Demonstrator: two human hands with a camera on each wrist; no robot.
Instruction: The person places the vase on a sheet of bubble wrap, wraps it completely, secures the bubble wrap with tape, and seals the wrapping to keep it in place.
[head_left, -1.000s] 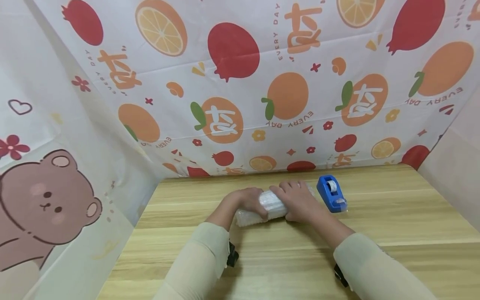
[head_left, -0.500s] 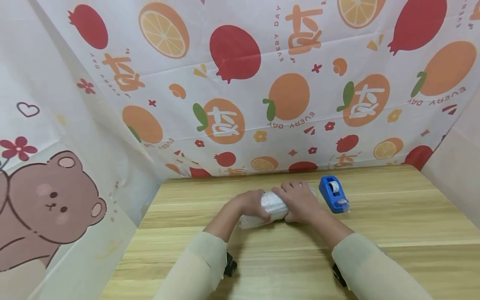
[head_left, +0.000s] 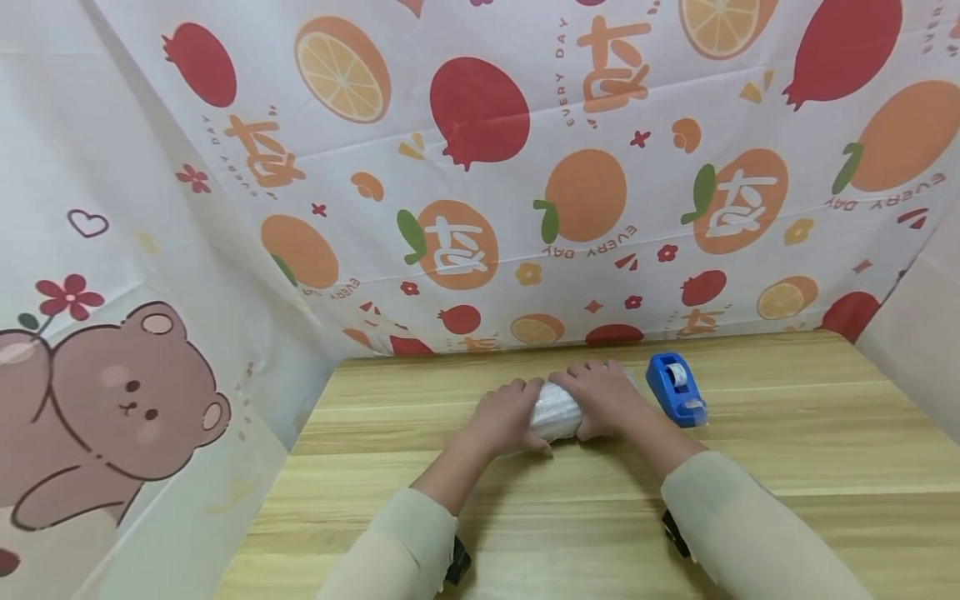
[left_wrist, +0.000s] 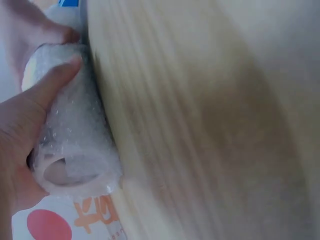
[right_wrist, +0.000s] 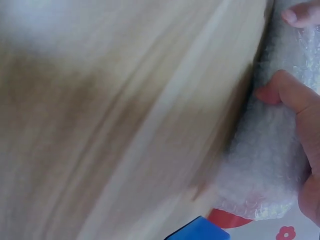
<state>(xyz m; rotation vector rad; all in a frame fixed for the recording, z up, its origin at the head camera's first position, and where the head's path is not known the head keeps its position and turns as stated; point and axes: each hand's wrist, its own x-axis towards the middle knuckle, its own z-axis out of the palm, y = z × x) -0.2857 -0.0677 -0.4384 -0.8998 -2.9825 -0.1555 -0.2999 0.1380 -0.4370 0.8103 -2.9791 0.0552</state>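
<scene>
A roll of bubble wrap (head_left: 556, 412) lies slantwise on the wooden table, between and beneath both hands. My left hand (head_left: 510, 419) grips its left part, thumb on the near side and fingers over the top. The right hand (head_left: 602, 400) holds the right part the same way, close beside the left. In the left wrist view the bubble-wrap roll (left_wrist: 80, 115) shows a pale, ring-shaped end with a hollow inside. Seen from the right wrist, the bubble wrap (right_wrist: 265, 150) extends past the hand as a loose, clear end. What lies under the wrap is blurred by it.
A blue tape dispenser (head_left: 675, 390) with a roll of clear tape stands right of the right hand. Behind the table (head_left: 570, 533) hangs a fruit-print cloth (head_left: 510, 208). A bear-print cloth (head_left: 127, 408) covers the left side.
My left hand has shifted along and over the roll, so its fingers now lie on top and the left end is mostly covered. The right hand keeps its grip. The head view has turned slightly left.
</scene>
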